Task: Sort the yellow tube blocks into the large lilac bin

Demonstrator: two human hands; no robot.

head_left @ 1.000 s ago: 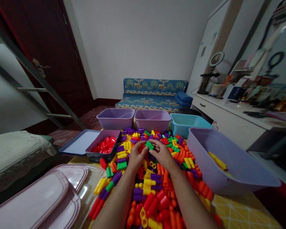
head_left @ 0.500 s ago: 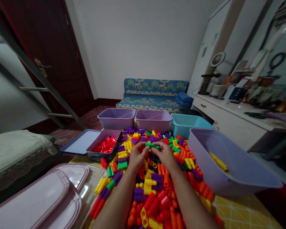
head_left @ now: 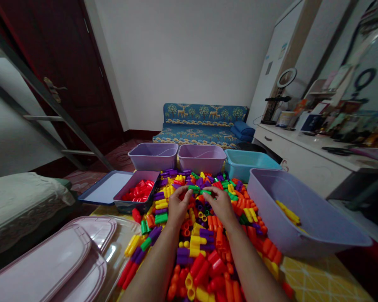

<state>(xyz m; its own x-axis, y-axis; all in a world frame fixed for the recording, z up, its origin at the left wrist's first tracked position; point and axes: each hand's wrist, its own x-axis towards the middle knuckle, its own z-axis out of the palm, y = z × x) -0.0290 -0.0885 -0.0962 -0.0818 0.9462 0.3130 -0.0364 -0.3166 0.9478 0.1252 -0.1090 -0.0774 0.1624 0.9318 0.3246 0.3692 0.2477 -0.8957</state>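
Both hands are over a wide heap of coloured plastic building pegs (head_left: 197,243), in red, orange, yellow, green and purple. Thumb and fingers of my left hand (head_left: 178,205) close on a green peg (head_left: 193,188). My right hand (head_left: 219,204) pinches another green peg (head_left: 206,192) just beside it. The two green pieces are offset, with their near ends very close; whether they still touch I cannot tell. Below the fingers lie yellow and purple pegs with their hollow ends showing.
A tin box (head_left: 136,205) of red pegs stands left, near its lid (head_left: 105,187). Two purple bins (head_left: 153,159) and a turquoise bin (head_left: 252,173) line the back. A large lilac bin (head_left: 318,235) holding yellow pegs (head_left: 288,212) stands right. Pale pink lids (head_left: 40,260) lie front left.
The green pegs were in one line between my fingers; now they are out of line, the left one slightly higher. Both hands have shifted slightly left.
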